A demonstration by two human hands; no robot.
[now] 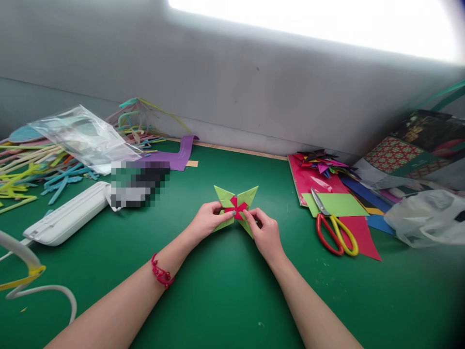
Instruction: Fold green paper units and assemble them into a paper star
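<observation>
Between my hands is a folded paper star [237, 206], light green at its points and red in the middle. My left hand [209, 220] pinches its left side, thumb on the red centre. With thumb and forefinger, my right hand [264, 230] grips the lower right part near the centre. Both upper green points stick up free, while the lower points are partly covered by my fingers. The star is held just over or on the green tabletop [218, 300]; I cannot tell which.
To the right, scissors [332, 228] with red and yellow handles lie on green paper [345, 204] and red sheets. Folded colourful stars [325, 164] sit behind, near a plastic bag [428, 218]. At left are a white power strip [69, 213], purple paper [174, 159] and many coloured strips [22, 179].
</observation>
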